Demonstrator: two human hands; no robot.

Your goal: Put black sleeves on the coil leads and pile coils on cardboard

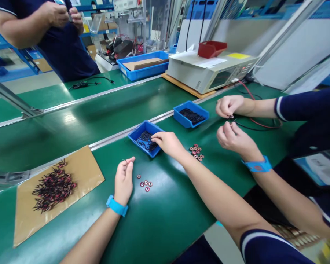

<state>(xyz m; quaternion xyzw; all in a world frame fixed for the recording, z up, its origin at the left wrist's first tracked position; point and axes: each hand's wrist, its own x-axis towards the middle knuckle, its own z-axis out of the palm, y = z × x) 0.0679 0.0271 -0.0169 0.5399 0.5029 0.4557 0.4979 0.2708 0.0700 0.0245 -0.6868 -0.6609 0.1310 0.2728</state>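
Observation:
My left hand [123, 179], with a blue wrist strap [117, 206], is closed in a pinch above the green table. A small dark thing shows at its fingertips, too small to name. Several small red-and-copper rings [146, 182] lie just right of it. My right hand [167, 144] reaches into a small blue bin [134, 136] of thin black pieces [146, 137]. Thumb and fingers are pressed together at the bin's right side; whatever lies between them is hidden.
Black-and-red pieces [54, 189] are heaped on a brown board [89, 165] at left. Beside me a co-worker's hands [232, 137] hold small parts near another blue bin [200, 108] and more rings [195, 150]. Behind stands a grey instrument [206, 75]; another person [63, 47] is across the table.

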